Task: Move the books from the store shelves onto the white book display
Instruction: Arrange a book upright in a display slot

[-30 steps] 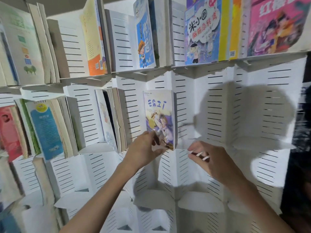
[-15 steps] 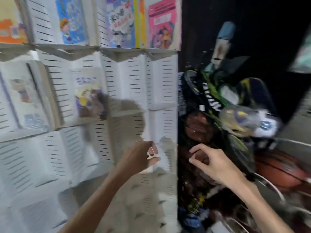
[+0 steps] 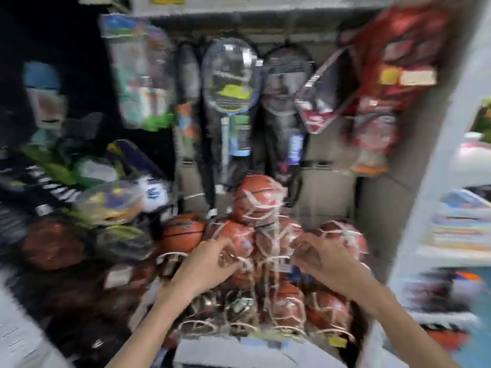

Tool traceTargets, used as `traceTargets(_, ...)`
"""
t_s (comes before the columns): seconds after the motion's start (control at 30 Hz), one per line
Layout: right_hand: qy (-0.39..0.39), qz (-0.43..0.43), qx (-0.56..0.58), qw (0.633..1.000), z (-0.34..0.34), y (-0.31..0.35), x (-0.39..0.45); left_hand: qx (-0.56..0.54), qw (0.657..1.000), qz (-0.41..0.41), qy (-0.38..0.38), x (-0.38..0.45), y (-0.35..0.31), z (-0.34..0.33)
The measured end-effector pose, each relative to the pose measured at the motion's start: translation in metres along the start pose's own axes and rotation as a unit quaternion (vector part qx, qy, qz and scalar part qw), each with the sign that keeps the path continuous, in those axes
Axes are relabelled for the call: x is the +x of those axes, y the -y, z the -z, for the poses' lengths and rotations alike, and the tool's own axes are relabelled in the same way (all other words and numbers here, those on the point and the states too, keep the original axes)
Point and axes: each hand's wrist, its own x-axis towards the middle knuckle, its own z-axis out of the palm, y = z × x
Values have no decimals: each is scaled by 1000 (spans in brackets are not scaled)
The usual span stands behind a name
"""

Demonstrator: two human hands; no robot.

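The view is smeared by motion. My left hand [image 3: 210,264] and my right hand [image 3: 321,258] hang side by side in front of me, fingers loosely curled, with no book in either. A corner of the white book display [image 3: 16,333] shows at the bottom left edge. At the far right, a white store shelf [image 3: 435,181] carries flat stacks of books [image 3: 462,229], to the right of my right hand. The book set on the display is out of view.
Straight ahead, behind my hands, lies a heap of netted basketballs [image 3: 260,200]. Badminton rackets [image 3: 231,83] in covers hang on the wall above. Red packaged goods [image 3: 393,75] hang at the upper right, and dark bags and toys [image 3: 111,200] crowd the left.
The view has swung right, from the white display past its edge to the sports goods. My left hand let go of the book on the display; both hands stay raised and hold nothing.
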Motion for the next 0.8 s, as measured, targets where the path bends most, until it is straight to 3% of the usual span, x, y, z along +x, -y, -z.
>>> traceTargets(0.17,-81,-110,-43,990,115,-125,-89,-18,990,-106,93,74,-139,-136)
traceTargets(0.43,-123,-235,-92,960,273,-326,-227,-30,968,-187,163,151,-357,-336)
traceTargets(0.8,-163,-306,-71,935,381,-505,-311,5,946,-224,236,237,-525,-514)
